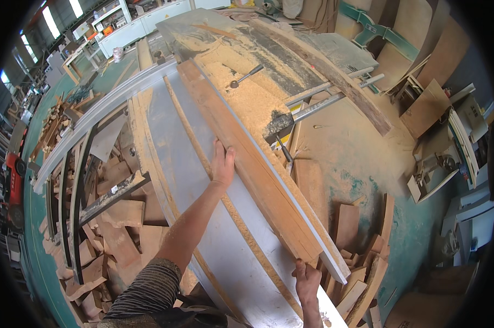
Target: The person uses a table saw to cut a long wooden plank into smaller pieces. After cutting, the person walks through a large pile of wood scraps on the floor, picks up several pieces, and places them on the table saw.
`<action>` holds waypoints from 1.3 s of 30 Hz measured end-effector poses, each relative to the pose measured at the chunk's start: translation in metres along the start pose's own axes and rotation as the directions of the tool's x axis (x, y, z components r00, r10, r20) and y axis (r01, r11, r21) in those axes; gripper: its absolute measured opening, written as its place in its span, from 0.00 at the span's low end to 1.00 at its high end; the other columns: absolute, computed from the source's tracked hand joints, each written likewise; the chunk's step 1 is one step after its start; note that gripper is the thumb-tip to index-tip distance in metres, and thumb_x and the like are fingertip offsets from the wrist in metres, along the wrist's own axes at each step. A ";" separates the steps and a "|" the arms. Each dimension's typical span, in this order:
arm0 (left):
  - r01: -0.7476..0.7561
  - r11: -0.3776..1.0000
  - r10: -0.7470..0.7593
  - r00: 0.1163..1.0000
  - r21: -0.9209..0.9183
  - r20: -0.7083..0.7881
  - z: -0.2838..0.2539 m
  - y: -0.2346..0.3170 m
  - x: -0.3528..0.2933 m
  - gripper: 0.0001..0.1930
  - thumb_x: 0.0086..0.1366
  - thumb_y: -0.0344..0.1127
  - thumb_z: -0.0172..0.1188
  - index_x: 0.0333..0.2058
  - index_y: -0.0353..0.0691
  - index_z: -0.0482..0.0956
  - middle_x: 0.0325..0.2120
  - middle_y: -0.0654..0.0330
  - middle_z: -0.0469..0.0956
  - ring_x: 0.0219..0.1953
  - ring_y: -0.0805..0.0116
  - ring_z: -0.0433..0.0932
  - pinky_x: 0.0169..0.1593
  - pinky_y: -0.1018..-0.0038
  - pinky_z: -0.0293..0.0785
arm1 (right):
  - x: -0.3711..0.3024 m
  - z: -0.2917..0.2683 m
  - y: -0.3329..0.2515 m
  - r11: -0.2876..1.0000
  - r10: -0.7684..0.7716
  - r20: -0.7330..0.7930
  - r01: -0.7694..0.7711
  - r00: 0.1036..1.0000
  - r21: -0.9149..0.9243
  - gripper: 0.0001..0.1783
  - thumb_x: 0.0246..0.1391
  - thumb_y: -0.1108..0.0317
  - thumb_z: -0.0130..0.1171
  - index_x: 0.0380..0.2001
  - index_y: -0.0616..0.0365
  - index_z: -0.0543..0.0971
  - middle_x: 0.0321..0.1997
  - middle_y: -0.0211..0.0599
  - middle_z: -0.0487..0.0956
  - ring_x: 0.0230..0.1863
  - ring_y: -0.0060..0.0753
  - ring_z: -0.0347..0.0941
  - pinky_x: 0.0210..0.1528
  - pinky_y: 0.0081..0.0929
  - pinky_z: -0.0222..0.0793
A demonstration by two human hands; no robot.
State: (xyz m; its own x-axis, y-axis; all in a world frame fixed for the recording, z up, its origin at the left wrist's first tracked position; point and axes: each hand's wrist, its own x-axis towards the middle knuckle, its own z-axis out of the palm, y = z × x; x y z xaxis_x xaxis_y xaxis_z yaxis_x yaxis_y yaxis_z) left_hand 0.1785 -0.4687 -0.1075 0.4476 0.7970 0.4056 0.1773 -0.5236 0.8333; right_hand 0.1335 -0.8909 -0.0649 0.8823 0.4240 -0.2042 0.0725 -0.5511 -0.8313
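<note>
A long reddish-brown wooden board [247, 164] lies lengthwise on the grey metal saw table [241, 240], its right side along a straight metal fence [307, 218]. My left hand [223, 167] rests against the board's left edge about midway, fingers stretched out and touching the wood. At the board's near end, my right hand [308, 277] is closed on the end corner, thumb on top; its other fingers are partly hidden. A sawdust-filled groove [236, 218] runs along the table left of the board. No blade can be seen.
Sawdust [230, 82] covers the table beyond the fence, near a black-knobbed lever [247, 76]. A rough plank [334, 82] lies at the far right. Wood offcuts [116, 235] are piled left, below a black metal frame [77, 208]; more offcuts [361, 262] stand at right.
</note>
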 end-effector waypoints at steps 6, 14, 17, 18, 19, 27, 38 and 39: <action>0.008 0.999 -0.008 1.000 -0.036 0.017 0.000 0.004 0.006 0.28 0.71 0.46 0.46 0.60 0.30 0.61 0.57 0.42 0.67 0.50 0.45 0.73 0.53 0.59 0.69 | 0.003 0.003 -0.008 1.000 0.018 0.000 -0.018 1.000 -0.014 0.29 0.68 0.52 0.54 0.20 0.67 0.81 0.16 0.44 0.79 0.21 0.40 0.79 0.28 0.35 0.72; 0.078 0.990 -0.076 0.997 -0.121 0.019 0.002 -0.006 0.014 0.27 0.71 0.45 0.46 0.61 0.32 0.62 0.53 0.43 0.71 0.50 0.47 0.73 0.55 0.61 0.68 | 0.011 0.008 -0.016 1.000 0.004 0.016 -0.004 1.000 -0.003 0.29 0.68 0.51 0.53 0.22 0.68 0.81 0.17 0.44 0.80 0.20 0.41 0.79 0.27 0.36 0.72; 0.100 0.982 -0.097 0.995 -0.161 0.024 0.005 -0.012 0.017 0.28 0.71 0.44 0.46 0.63 0.33 0.60 0.54 0.45 0.72 0.51 0.49 0.73 0.56 0.61 0.68 | 0.013 0.010 -0.018 1.000 0.006 0.017 -0.006 1.000 -0.010 0.30 0.68 0.51 0.53 0.21 0.67 0.81 0.17 0.44 0.80 0.20 0.42 0.79 0.27 0.36 0.72; 0.109 0.978 -0.106 0.994 -0.178 0.028 0.005 -0.013 0.017 0.28 0.71 0.44 0.46 0.64 0.34 0.60 0.54 0.45 0.72 0.52 0.50 0.73 0.57 0.61 0.67 | 0.014 0.011 -0.017 1.000 -0.004 0.012 0.004 1.000 -0.013 0.30 0.68 0.51 0.53 0.20 0.67 0.81 0.17 0.44 0.80 0.20 0.42 0.79 0.27 0.36 0.72; 0.106 0.977 -0.101 0.994 -0.186 0.035 0.005 -0.015 0.019 0.29 0.71 0.44 0.45 0.65 0.34 0.59 0.56 0.46 0.71 0.52 0.50 0.73 0.57 0.62 0.67 | 0.014 0.012 -0.015 1.000 -0.014 0.007 0.015 1.000 -0.015 0.30 0.68 0.51 0.53 0.20 0.67 0.81 0.16 0.44 0.80 0.20 0.42 0.79 0.27 0.37 0.72; 0.135 0.950 -0.120 0.990 -0.282 0.069 0.005 0.000 0.023 0.32 0.70 0.45 0.43 0.68 0.35 0.55 0.61 0.50 0.66 0.62 0.57 0.65 0.66 0.64 0.58 | 0.022 0.015 -0.022 0.997 -0.069 0.013 0.069 0.998 -0.033 0.31 0.69 0.52 0.52 0.18 0.66 0.81 0.15 0.44 0.79 0.19 0.44 0.78 0.26 0.38 0.72; 0.071 0.979 -0.067 0.997 -0.193 0.026 0.004 -0.019 0.038 0.29 0.71 0.43 0.43 0.67 0.36 0.57 0.56 0.47 0.71 0.53 0.53 0.73 0.57 0.64 0.68 | 0.028 0.026 -0.025 0.998 -0.051 -0.003 0.051 0.999 -0.043 0.30 0.68 0.53 0.54 0.17 0.66 0.80 0.15 0.44 0.79 0.18 0.43 0.78 0.25 0.38 0.72; 0.062 0.977 -0.060 0.998 -0.203 0.021 0.004 -0.021 0.039 0.29 0.71 0.43 0.43 0.67 0.36 0.57 0.55 0.47 0.72 0.52 0.54 0.74 0.57 0.64 0.69 | 0.029 0.028 -0.025 0.998 -0.050 -0.002 0.050 0.999 -0.039 0.30 0.68 0.53 0.54 0.17 0.66 0.80 0.15 0.44 0.79 0.18 0.43 0.78 0.25 0.38 0.71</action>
State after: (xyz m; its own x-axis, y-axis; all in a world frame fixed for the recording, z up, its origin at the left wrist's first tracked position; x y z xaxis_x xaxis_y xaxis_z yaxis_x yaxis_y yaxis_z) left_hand 0.1960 -0.4276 -0.1103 0.4541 0.8204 0.3474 0.0236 -0.4009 0.9158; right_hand 0.1443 -0.8453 -0.0645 0.8786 0.4496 -0.1613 0.1347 -0.5572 -0.8194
